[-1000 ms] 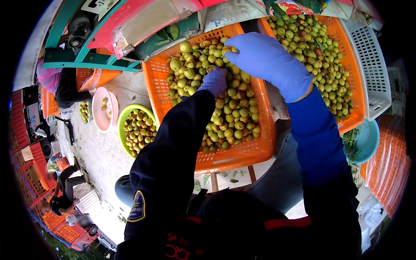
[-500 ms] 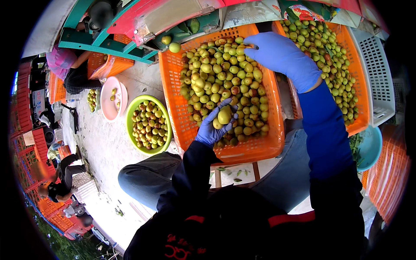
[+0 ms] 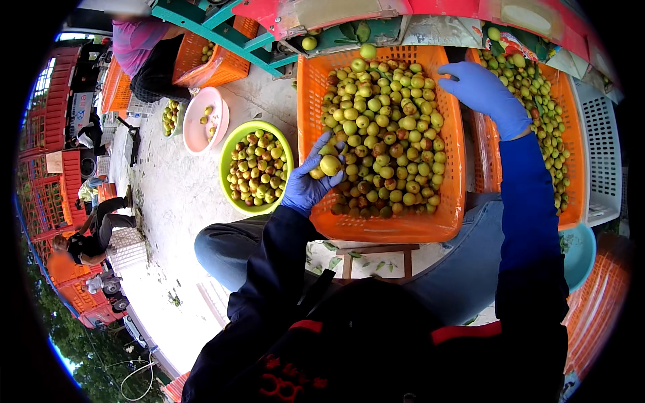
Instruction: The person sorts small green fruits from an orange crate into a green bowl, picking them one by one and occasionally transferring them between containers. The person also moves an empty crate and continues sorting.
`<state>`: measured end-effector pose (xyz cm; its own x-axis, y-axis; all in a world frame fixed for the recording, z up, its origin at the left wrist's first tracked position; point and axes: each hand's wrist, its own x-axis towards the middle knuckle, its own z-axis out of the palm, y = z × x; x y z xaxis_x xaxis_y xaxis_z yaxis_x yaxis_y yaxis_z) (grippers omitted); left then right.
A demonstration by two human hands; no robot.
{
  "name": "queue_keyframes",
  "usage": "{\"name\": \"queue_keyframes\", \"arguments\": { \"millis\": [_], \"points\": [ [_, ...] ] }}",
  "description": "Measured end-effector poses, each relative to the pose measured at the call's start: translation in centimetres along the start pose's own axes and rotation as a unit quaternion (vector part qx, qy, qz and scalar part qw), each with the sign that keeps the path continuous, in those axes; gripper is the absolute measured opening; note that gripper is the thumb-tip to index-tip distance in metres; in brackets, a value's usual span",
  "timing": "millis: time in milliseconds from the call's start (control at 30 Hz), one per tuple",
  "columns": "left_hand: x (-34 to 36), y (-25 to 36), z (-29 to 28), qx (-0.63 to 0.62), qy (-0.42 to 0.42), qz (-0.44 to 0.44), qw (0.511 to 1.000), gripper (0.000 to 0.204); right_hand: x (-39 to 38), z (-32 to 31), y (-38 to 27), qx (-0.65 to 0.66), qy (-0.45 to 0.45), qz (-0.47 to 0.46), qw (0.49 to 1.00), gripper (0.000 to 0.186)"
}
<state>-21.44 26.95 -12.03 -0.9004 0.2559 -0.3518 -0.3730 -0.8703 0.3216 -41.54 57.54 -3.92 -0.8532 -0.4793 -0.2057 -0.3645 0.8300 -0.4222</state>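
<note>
My gloved left hand (image 3: 309, 176) is cupped around a couple of round yellow-green fruits (image 3: 328, 164) at the left side of an orange perforated crate (image 3: 380, 231). Inside it is a heap of green fruits (image 3: 381, 134), some with brown patches. My gloved right hand (image 3: 484, 96) is held over the crate's upper right rim, fingers apart and curved, with nothing visible in it. Just right of it stands a second orange crate (image 3: 571, 181) full of similar fruits (image 3: 537, 141).
A green basin (image 3: 285, 144) of browner fruits and a pink basin (image 3: 222, 101) sit left. A white crate (image 3: 599, 154) and blue basin (image 3: 581, 258) are right. A crouching person (image 3: 138, 40) is upper left, others by a red truck (image 3: 54, 148); a teal frame (image 3: 208, 37) crosses the top.
My left hand has come out of the pile and moved to the crate's left side with fruits in it. My right hand has stayed near the right rim. The view has shifted.
</note>
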Motion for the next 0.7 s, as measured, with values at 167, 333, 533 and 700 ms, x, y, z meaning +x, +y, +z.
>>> {"name": "queue_keyframes", "arguments": {
  "millis": [167,333,533,700],
  "points": [
    [-4.2,10.9,-5.3,0.131,0.175,0.127,0.968,0.048,0.2,0.2,0.6,0.03,0.004,-0.002,1.0,0.04],
    [-8.0,16.1,-9.1,0.419,0.341,0.081,0.838,0.064,0.5,0.4,0.9,0.001,-0.011,0.001,1.0,0.04],
    [-5.6,15.2,-14.0,0.562,0.4,0.192,0.698,0.061,0.2,0.2,-0.1,-0.009,-0.008,-0.013,1.0,0.043],
    [1.6,6.4,-8.2,0.735,0.317,0.284,0.528,0.029,0.1,0.2,-0.2,-0.008,-0.017,0.01,1.0,0.042]
  ]
}}
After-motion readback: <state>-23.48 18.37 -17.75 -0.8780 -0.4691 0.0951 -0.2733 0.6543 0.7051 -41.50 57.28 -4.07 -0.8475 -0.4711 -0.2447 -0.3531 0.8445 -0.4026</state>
